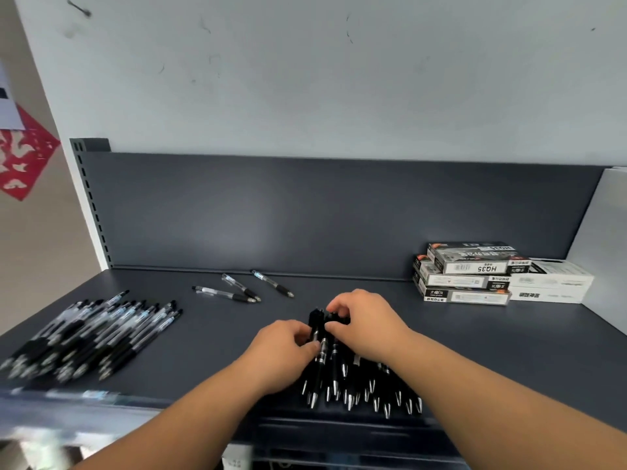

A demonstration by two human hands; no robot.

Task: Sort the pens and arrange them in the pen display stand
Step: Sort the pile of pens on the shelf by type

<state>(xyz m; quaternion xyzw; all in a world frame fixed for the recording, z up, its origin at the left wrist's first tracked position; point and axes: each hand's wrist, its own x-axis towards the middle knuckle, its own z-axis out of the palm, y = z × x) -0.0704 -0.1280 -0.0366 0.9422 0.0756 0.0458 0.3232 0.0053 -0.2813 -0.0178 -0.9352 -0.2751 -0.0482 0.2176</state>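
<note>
Left hand (pixel 281 347), right hand (pixel 366 323): fingers curled gripping black pens (pixel 353 385); clear pens (pixel 91 334) heaped left of fingers; stand unseen, unfilled.

**Matt grey paint, glossy black plastic**

The shelf top (pixel 217 334) looks like painted metal: a dark grey coat, matt and smooth, with only a soft sheen where the light falls. The back panel (pixel 271 215) has the same flat finish, and the slotted upright (pixel 91 205) at its left edge looks like painted metal too. The black pens (pixel 342 378) in the near heap are glossy plastic, their tips bright polished metal. The clear-barrelled pens (pixel 91 330) in the left heap are see-through plastic with dull black grips that look rubbery; the three loose pens (pixel 224 294) match them. The stacked boxes (pixel 468 266) are printed card, slightly glossy. The wall (pixel 305 79) is matt white paint, scuffed. The red cutout (pixel 23 157) looks like thin paper.
</note>
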